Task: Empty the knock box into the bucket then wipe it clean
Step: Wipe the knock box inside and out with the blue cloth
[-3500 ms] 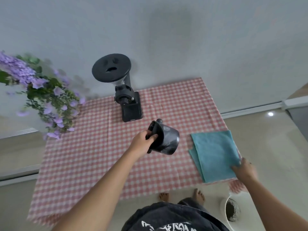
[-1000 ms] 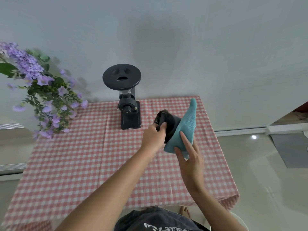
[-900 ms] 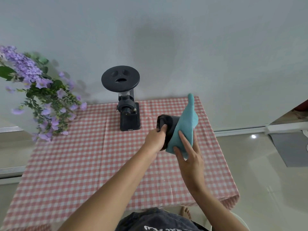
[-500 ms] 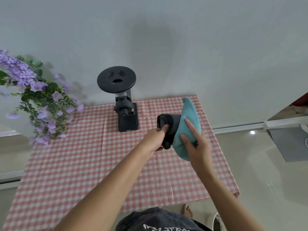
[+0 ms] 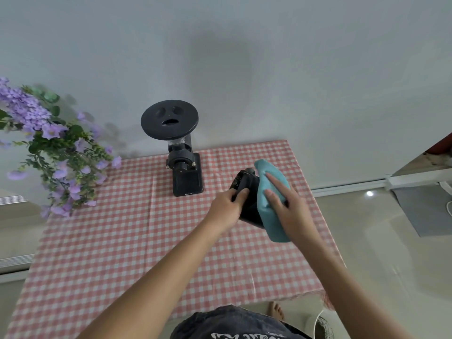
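The black knock box (image 5: 247,199) is held tipped on its side above the checked table, its open end facing right. My left hand (image 5: 226,210) grips its left end. A teal cloth (image 5: 269,214) covers the open end, and my right hand (image 5: 291,211) presses it flat against the box with fingers spread. The inside of the box is hidden by the cloth. A sliver of the white bucket's rim (image 5: 318,319) shows on the floor at the bottom right, mostly cut off by my arm.
A black coffee grinder (image 5: 182,165) stands at the back of the table with the pink checked tablecloth (image 5: 110,241). Purple flowers (image 5: 49,152) hang at the left. The table's right edge drops to a tiled floor (image 5: 391,253).
My right hand picked the cloth up from the table and brought it to the knock box. It has since slid up and over the open end, flattening the cloth against it.
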{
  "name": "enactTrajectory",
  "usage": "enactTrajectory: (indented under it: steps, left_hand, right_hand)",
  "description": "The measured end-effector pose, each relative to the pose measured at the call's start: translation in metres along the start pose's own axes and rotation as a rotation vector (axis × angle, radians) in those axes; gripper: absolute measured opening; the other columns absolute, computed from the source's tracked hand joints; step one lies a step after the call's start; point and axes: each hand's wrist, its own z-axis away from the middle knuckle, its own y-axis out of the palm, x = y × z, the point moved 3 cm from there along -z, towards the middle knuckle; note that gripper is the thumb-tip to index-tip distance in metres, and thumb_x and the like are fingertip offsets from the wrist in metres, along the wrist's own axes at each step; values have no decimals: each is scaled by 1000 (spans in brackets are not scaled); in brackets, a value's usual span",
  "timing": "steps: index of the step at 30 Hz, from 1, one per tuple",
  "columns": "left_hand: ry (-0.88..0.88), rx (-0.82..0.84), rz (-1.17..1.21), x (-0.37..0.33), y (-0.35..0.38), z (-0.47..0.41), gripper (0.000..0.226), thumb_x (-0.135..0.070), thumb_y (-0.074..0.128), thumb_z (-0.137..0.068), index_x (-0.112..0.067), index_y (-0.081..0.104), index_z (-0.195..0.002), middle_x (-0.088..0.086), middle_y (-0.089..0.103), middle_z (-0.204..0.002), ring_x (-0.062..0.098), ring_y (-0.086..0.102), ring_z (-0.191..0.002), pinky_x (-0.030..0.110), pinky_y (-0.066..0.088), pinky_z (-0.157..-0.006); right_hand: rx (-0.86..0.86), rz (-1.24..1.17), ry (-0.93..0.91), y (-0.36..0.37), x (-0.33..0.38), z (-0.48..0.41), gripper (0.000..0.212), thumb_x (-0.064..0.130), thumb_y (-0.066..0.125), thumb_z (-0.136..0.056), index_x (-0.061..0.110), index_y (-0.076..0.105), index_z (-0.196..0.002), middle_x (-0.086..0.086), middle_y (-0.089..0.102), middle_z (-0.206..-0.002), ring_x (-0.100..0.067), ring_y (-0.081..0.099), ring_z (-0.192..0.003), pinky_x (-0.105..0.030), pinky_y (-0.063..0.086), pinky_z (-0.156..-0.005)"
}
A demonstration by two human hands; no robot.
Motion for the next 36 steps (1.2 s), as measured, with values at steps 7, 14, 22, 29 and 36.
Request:
enactTrajectory:
  steps: [7, 14, 22, 29, 36]
  left_hand:
    - [-64, 49, 157, 10, -10, -4, 48, -53, 48, -106, -15, 75, -96, 5, 79, -90, 23, 74, -81, 38, 60, -79]
    - [154, 231, 31, 3, -25, 5, 28, -45, 53, -107, -24, 71, -99, -19, 70, -85, 0, 63, -70, 22, 48, -69]
    - [184, 202, -18, -5, -14, 12, 25, -44, 53, -107, -28, 67, -94, -7, 71, -100, 11, 65, -93, 24, 46, -80]
    - [75, -49, 23, 5, -10, 4, 36, -47, 53, -106, -16, 70, -100, 1, 73, -90, 21, 71, -84, 27, 52, -71]
    - [232, 183, 129, 1, -22, 15, 26, -40, 56, -107, -24, 75, -102, -10, 71, -117, 12, 68, -109, 12, 50, -89]
  right_hand:
    - [-78, 165, -257, 24, -17, 41, 65, 20, 72, -90, 53, 45, -139, -2, 34, -161, -14, 50, -132, -29, 53, -101]
    - [240, -296, 141, -18, -11, 10, 35, 31, 52, -102, 36, 60, -136, 10, 70, -128, 0, 65, -116, -20, 51, -95]
    - [192, -351, 326, -14, 0, 7, 31, 40, 44, -104, 29, 70, -118, 7, 79, -101, -7, 74, -87, -28, 56, -78]
    - [12, 255, -192, 28, 9, 36, 60, 31, 65, -95, 38, 42, -149, 4, 36, -154, -15, 36, -142, -31, 42, -109]
    - [107, -446, 211, -6, -3, 24, 30, 31, 53, -101, 28, 66, -128, 3, 77, -113, -11, 73, -101, -30, 57, -85]
